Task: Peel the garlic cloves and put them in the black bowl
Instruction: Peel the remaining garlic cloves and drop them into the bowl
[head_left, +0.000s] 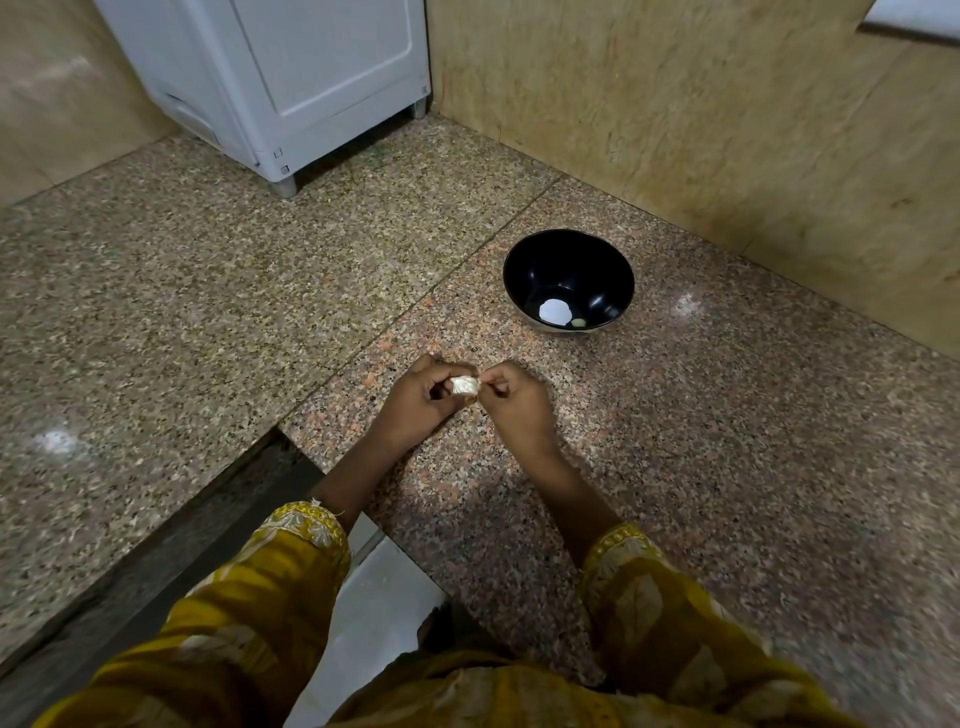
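- Head view is showing a speckled granite desk (208, 291) meeting beige stone walls (675, 104), with a white appliance (291, 78) standing at eleven o'clock.
- Garlic (464, 385), white and papery, is sitting in the left hand (421, 402) grip, while the right hand (517, 400) is pinching its skin.
- Black bowl (561, 260) is resting at one o'clock from the hands.
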